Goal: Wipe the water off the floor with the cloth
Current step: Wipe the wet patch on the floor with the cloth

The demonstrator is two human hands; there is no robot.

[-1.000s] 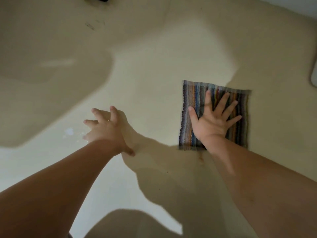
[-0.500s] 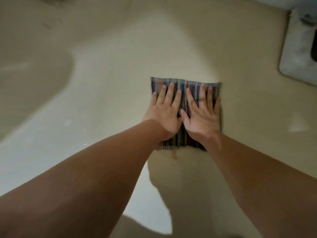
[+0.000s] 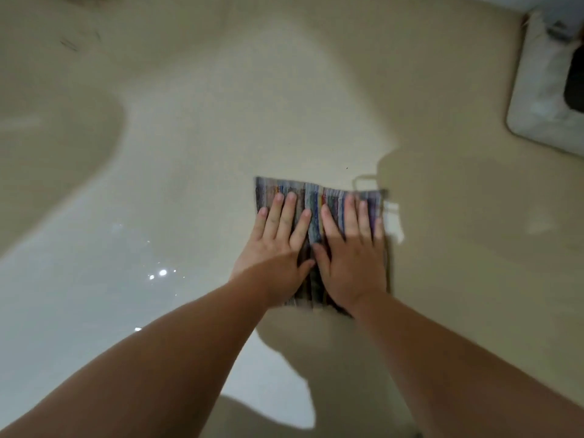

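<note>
A striped, multicoloured cloth (image 3: 316,196) lies flat on the beige floor (image 3: 221,147). My left hand (image 3: 278,245) presses palm-down on its left half, fingers stretched forward. Beside it, my right hand (image 3: 350,257) presses flat on the right half, the two thumbs almost touching. Both hands are slightly blurred. Small glinting drops of water (image 3: 159,273) sit on the shiny floor to the left of the cloth, apart from it. A pale wet-looking patch (image 3: 395,222) shows just past the cloth's right edge.
A white-grey block with a dark opening (image 3: 543,99) stands on the floor at the upper right. Large shadows cross the floor at the left and under my arms. Faint dark scuff marks (image 3: 69,45) lie at the far upper left.
My left hand came off the bare floor and onto the cloth beside my right hand. Both hands and the cloth have since shifted slightly left and toward me.
</note>
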